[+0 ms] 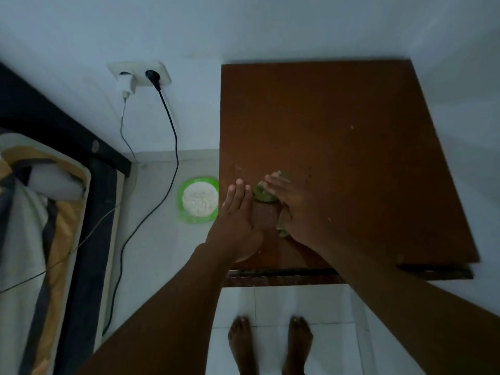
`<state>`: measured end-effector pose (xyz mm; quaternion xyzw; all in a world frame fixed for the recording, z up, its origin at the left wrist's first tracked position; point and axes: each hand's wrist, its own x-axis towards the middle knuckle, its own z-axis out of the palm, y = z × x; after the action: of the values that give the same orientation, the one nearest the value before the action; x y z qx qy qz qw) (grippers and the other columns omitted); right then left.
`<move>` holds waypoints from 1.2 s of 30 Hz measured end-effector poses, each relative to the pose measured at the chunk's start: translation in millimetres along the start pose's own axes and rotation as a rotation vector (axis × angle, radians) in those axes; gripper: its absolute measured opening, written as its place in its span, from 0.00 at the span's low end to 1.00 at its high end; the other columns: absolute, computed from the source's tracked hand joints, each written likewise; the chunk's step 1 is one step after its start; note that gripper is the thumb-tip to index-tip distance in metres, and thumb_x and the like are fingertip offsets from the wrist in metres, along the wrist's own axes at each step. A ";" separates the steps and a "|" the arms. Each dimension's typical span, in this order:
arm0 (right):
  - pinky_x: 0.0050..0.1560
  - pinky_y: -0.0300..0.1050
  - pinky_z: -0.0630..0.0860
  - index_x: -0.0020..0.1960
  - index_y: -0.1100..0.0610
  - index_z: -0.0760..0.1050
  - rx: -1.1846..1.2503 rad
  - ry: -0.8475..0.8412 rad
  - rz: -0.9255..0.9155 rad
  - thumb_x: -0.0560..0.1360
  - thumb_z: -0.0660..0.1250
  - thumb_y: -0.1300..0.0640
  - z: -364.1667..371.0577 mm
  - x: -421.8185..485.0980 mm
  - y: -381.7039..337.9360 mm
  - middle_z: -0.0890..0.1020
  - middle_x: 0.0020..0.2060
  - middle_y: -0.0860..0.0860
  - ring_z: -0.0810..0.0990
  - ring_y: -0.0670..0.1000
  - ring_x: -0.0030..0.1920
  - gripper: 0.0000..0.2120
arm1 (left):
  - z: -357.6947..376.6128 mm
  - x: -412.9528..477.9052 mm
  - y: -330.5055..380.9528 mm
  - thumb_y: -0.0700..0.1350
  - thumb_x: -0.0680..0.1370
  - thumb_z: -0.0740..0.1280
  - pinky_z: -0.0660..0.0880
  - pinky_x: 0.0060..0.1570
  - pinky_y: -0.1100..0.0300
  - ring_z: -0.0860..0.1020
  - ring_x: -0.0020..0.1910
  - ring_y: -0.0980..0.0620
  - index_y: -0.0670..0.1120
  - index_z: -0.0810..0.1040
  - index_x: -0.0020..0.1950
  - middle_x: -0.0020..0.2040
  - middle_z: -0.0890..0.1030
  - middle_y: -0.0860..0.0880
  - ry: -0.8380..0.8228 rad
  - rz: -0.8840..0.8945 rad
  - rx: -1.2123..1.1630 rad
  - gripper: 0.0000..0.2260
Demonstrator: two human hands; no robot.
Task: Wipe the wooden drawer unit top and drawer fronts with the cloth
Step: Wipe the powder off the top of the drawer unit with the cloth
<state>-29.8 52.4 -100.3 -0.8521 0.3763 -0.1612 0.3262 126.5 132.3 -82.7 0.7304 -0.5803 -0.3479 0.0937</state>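
While both arms reach forward over the unit, my right hand lies flat on the cloth, fingers straight and close together, pressing it onto the top near the front left corner. My left hand rests just beside it at the left edge, fingers straight and together, gripping nothing. Most of the green cloth is hidden under the right palm; only bits show around that hand. I cannot see the drawer fronts below the front edge, and dim light blurs detail.
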 end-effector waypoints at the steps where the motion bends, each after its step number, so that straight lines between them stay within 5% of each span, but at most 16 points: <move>1: 0.75 0.52 0.65 0.72 0.59 0.71 0.038 0.028 0.021 0.74 0.64 0.74 -4.1 -5.8 -1.0 0.71 0.73 0.54 0.67 0.53 0.75 0.27 | -1.3 0.0 -0.8 0.50 0.76 0.55 0.39 0.75 0.54 0.35 0.77 0.51 0.45 0.41 0.79 0.80 0.37 0.48 -0.008 0.006 -0.012 0.35; 5: 0.43 0.40 0.84 0.73 0.48 0.69 0.189 0.385 0.419 0.78 0.60 0.71 -65.0 -21.4 17.4 0.65 0.74 0.41 0.81 0.41 0.57 0.29 | -2.4 -0.6 -1.6 0.52 0.72 0.53 0.36 0.72 0.57 0.34 0.77 0.50 0.45 0.40 0.79 0.79 0.36 0.48 -0.022 0.016 -0.009 0.39; 9: 0.70 0.53 0.71 0.74 0.53 0.68 -0.089 0.479 0.617 0.78 0.61 0.70 -76.9 -49.0 39.8 0.68 0.75 0.47 0.65 0.48 0.75 0.27 | -5.7 -0.3 -3.2 0.46 0.77 0.58 0.39 0.75 0.53 0.34 0.77 0.50 0.45 0.41 0.80 0.79 0.36 0.49 -0.042 0.026 -0.027 0.36; 11: 0.66 0.36 0.73 0.74 0.55 0.68 -0.038 0.452 0.539 0.75 0.63 0.72 -45.5 -54.3 21.1 0.67 0.75 0.49 0.62 0.46 0.74 0.30 | -8.0 -2.2 -6.0 0.44 0.78 0.59 0.40 0.75 0.55 0.35 0.77 0.51 0.46 0.42 0.80 0.80 0.38 0.49 -0.029 0.049 -0.040 0.35; 13: 0.49 0.19 0.71 0.74 0.56 0.68 0.043 0.430 0.480 0.73 0.64 0.75 -10.4 -47.7 -10.1 0.67 0.75 0.50 0.66 0.45 0.70 0.32 | -9.2 -8.8 -12.5 0.44 0.78 0.59 0.42 0.75 0.55 0.38 0.78 0.52 0.45 0.45 0.80 0.80 0.41 0.49 0.007 0.095 -0.018 0.34; 14: 0.48 0.19 0.71 0.74 0.56 0.68 0.085 0.405 0.457 0.72 0.64 0.75 5.4 -41.8 -23.7 0.67 0.75 0.50 0.68 0.46 0.69 0.33 | -9.1 -14.4 -16.8 0.45 0.78 0.57 0.43 0.75 0.55 0.40 0.78 0.51 0.45 0.47 0.80 0.80 0.42 0.49 0.027 0.126 0.014 0.32; 18: 0.74 0.39 0.64 0.73 0.58 0.70 0.133 0.309 0.291 0.77 0.60 0.72 42.4 -26.9 -50.9 0.69 0.74 0.51 0.64 0.49 0.75 0.26 | -5.4 -43.6 -36.2 0.47 0.76 0.51 0.50 0.76 0.57 0.43 0.78 0.52 0.43 0.51 0.79 0.80 0.48 0.47 0.091 0.200 0.112 0.31; 19: 0.71 0.42 0.70 0.73 0.56 0.70 0.167 0.303 0.285 0.78 0.60 0.71 38.4 -26.8 -52.1 0.69 0.74 0.49 0.70 0.49 0.72 0.26 | -4.6 -48.5 -38.8 0.46 0.75 0.51 0.50 0.74 0.58 0.42 0.78 0.53 0.43 0.51 0.79 0.80 0.47 0.47 0.089 0.204 0.122 0.31; 21: 0.48 0.41 0.83 0.74 0.50 0.68 0.246 0.350 0.370 0.79 0.60 0.69 16.3 -26.5 -42.6 0.66 0.75 0.44 0.83 0.49 0.55 0.26 | -3.7 -52.5 -39.3 0.46 0.75 0.50 0.48 0.72 0.61 0.41 0.78 0.54 0.44 0.50 0.80 0.81 0.46 0.48 0.080 0.194 0.125 0.32; 23: 0.39 0.43 0.84 0.73 0.44 0.68 0.246 0.461 0.481 0.80 0.60 0.68 -12.4 -21.2 -18.9 0.64 0.75 0.43 0.84 0.49 0.49 0.27 | -2.4 -50.7 -36.1 0.47 0.74 0.50 0.47 0.72 0.63 0.42 0.79 0.53 0.44 0.50 0.80 0.81 0.46 0.48 0.090 0.174 0.114 0.33; 25: 0.53 0.50 0.83 0.73 0.47 0.68 0.123 0.457 0.582 0.80 0.59 0.68 -30.0 -16.0 4.5 0.66 0.75 0.45 0.78 0.50 0.64 0.26 | -0.7 -48.4 -32.0 0.48 0.73 0.49 0.46 0.73 0.62 0.43 0.79 0.52 0.43 0.50 0.79 0.80 0.46 0.48 0.097 0.163 0.104 0.34; 27: 0.69 0.47 0.72 0.73 0.51 0.69 -0.032 0.356 0.514 0.77 0.61 0.71 -24.2 -16.5 8.4 0.67 0.75 0.49 0.68 0.51 0.73 0.28 | 0.1 -46.4 -29.2 0.48 0.73 0.50 0.47 0.75 0.59 0.43 0.79 0.51 0.42 0.50 0.79 0.80 0.46 0.47 0.094 0.164 0.103 0.34; 29: 0.70 0.39 0.66 0.73 0.53 0.70 -0.057 0.262 0.377 0.74 0.63 0.72 -6.7 -22.1 -7.4 0.68 0.75 0.50 0.68 0.49 0.72 0.30 | -2.0 -41.3 -27.3 0.47 0.75 0.53 0.47 0.76 0.58 0.43 0.79 0.50 0.42 0.49 0.79 0.80 0.45 0.46 0.076 0.166 0.124 0.33; 31: 0.70 0.42 0.70 0.71 0.55 0.72 -0.015 0.208 0.265 0.74 0.63 0.74 3.7 -27.3 -19.5 0.73 0.72 0.51 0.70 0.46 0.69 0.29 | -6.3 -31.4 -23.4 0.45 0.77 0.57 0.47 0.77 0.55 0.42 0.79 0.51 0.43 0.48 0.80 0.81 0.45 0.47 0.041 0.156 0.132 0.33; 34: 0.71 0.48 0.71 0.69 0.55 0.75 0.020 0.338 0.279 0.75 0.62 0.74 -15.2 -12.0 -8.3 0.75 0.70 0.49 0.71 0.46 0.70 0.26 | -15.4 -9.3 -9.9 0.46 0.79 0.56 0.48 0.77 0.53 0.44 0.79 0.51 0.44 0.48 0.80 0.81 0.47 0.47 0.042 0.157 0.107 0.31; 36: 0.71 0.41 0.69 0.68 0.53 0.75 0.002 0.444 0.370 0.76 0.61 0.73 -44.7 9.5 14.3 0.74 0.70 0.47 0.70 0.47 0.71 0.26 | -21.0 9.7 1.6 0.49 0.81 0.55 0.47 0.77 0.53 0.45 0.79 0.50 0.45 0.50 0.80 0.81 0.50 0.47 0.068 0.165 0.097 0.29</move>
<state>-54.5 18.7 -76.8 -0.7125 0.5873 -0.2820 0.2606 139.0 117.4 -70.2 0.6951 -0.6512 -0.2854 0.1065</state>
